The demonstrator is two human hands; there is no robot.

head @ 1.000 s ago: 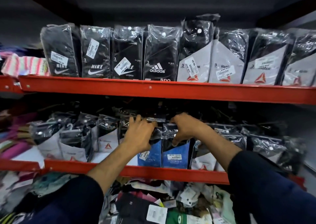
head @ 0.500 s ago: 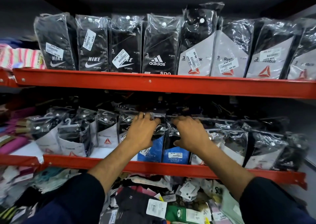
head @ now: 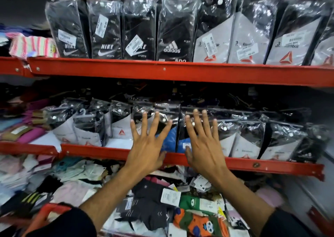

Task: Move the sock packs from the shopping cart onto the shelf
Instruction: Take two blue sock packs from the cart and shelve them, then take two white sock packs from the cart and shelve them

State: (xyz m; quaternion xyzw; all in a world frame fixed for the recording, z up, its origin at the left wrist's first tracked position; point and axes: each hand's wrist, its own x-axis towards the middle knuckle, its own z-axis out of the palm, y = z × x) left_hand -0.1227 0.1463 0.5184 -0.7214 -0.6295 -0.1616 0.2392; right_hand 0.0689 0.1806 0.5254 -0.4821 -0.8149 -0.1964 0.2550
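Two blue-and-black sock packs point(head: 170, 137) stand upright in the middle of the red middle shelf point(head: 271, 166), among grey and black packs. My left hand point(head: 147, 144) is spread flat in front of the left blue pack, fingers apart, holding nothing. My right hand point(head: 203, 142) is spread the same way in front of the right blue pack, thumb near the shelf's front lip. Both hands cover the packs' lower parts. No shopping cart is clearly in view.
The top shelf point(head: 162, 70) holds a row of black and grey sock packs point(head: 177, 29). Striped pink socks point(head: 32, 47) lie at the far left. Below the middle shelf lies a loose heap of socks and tags point(head: 162, 200). An orange edge point(head: 48, 211) shows at bottom left.
Both hands let go of the tops of the blue packs, drew back toward me and opened flat. The view has tilted down slightly.
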